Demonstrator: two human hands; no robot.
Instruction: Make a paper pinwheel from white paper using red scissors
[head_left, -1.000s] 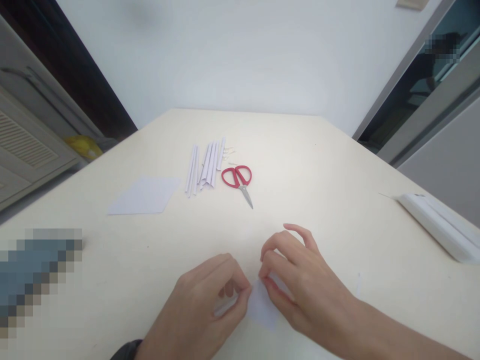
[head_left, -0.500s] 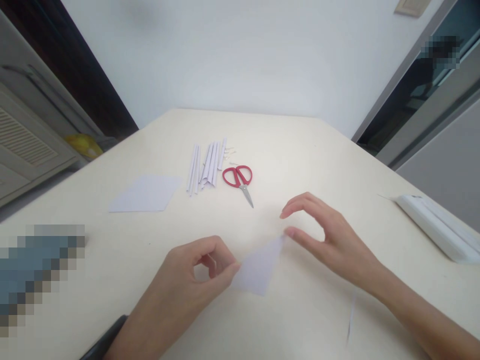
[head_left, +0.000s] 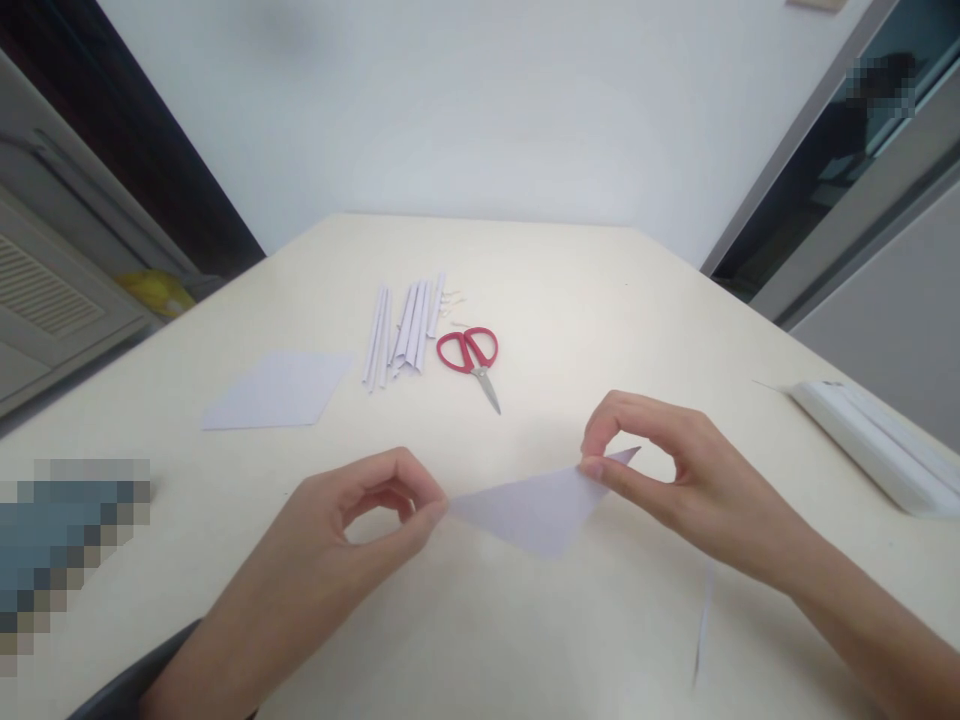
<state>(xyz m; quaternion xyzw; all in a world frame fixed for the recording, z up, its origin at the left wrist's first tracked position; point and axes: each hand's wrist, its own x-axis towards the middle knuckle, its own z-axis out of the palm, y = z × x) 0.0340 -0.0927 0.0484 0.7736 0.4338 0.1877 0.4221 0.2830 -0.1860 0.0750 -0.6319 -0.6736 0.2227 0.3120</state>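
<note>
A small sheet of white paper (head_left: 525, 512) is held up between my two hands, slightly above the table. My left hand (head_left: 367, 530) pinches its left corner between thumb and fingertips. Thumb and index finger of my right hand (head_left: 660, 460) are closed on its upper right edge, and a pointed corner sticks out past them. Beyond the hands lie red-handled scissors (head_left: 480, 365), blades toward me. Left of the scissors are several rolled white paper tubes (head_left: 409, 325).
A flat stack of white paper (head_left: 277, 390) lies on the left of the table (head_left: 555, 290). At the right edge is a long white box (head_left: 874, 445). A thin paper strip (head_left: 703, 625) lies near my right forearm. A blurred-out blue object (head_left: 60, 540) sits at the left.
My right hand has closed on the paper's edge, where its fingers were apart before. The sheet has turned and stretched out between both hands. My left hand has moved slightly left.
</note>
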